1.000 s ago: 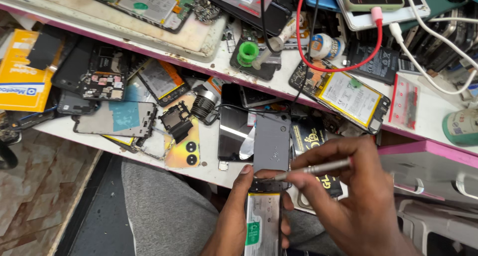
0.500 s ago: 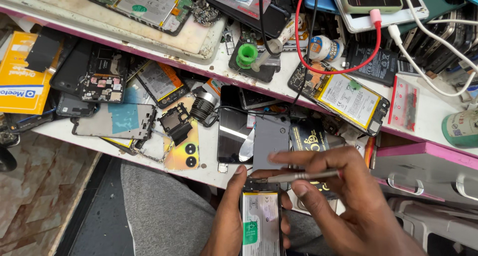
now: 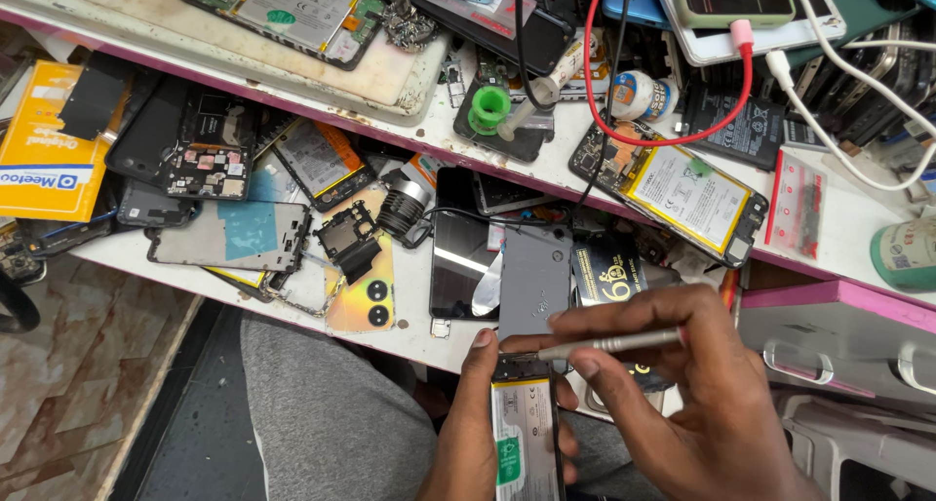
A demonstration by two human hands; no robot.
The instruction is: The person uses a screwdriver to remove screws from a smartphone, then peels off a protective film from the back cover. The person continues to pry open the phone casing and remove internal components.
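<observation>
My left hand (image 3: 475, 433) grips an opened phone (image 3: 525, 428) from below, its battery with a green sticker facing up and my thumb near the top edge. My right hand (image 3: 682, 394) holds a thin silver tool (image 3: 609, 344) like a pen, lying nearly level. Its tip touches the top end of the phone. Both hands hover over my lap in grey trousers (image 3: 322, 413), just in front of the shelf edge.
A grey back cover (image 3: 534, 277) and a black screen (image 3: 460, 252) lie on the white shelf (image 3: 127, 257) just behind the hands. Phone frames, boards and an iridescent back cover (image 3: 366, 287) clutter the left. Red and white cables, an open phone (image 3: 682, 194) and a grey drawer unit (image 3: 838, 335) sit right.
The silver tool has tilted from slanting upward to nearly level, its tip staying at the phone's top end. The left hand still holds the phone.
</observation>
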